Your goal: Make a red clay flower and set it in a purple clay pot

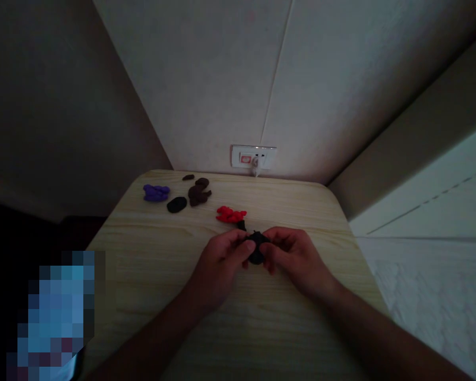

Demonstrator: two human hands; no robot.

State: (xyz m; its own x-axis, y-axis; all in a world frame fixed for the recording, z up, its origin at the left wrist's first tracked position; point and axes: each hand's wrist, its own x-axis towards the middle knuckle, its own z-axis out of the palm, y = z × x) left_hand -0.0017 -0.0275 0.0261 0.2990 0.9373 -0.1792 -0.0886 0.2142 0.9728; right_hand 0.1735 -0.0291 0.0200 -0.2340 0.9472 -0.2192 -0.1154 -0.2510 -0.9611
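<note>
Head view: left hand and right hand hold the black lump in their grip, probably shaping it, so even pressing seems called for next.

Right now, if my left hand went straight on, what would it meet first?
Your left hand would meet the black lump it holds, then probably your right hand; depth is hard to judge.

Passable from the black lump toward one o'clock over bare tabletop, and six between the forearms. Flanked near nine and three by left hand and right hand. Obstructed at eleven by the red lump, around ten by brown lump, black disc and purple lump, at twelve by the wall.
</note>
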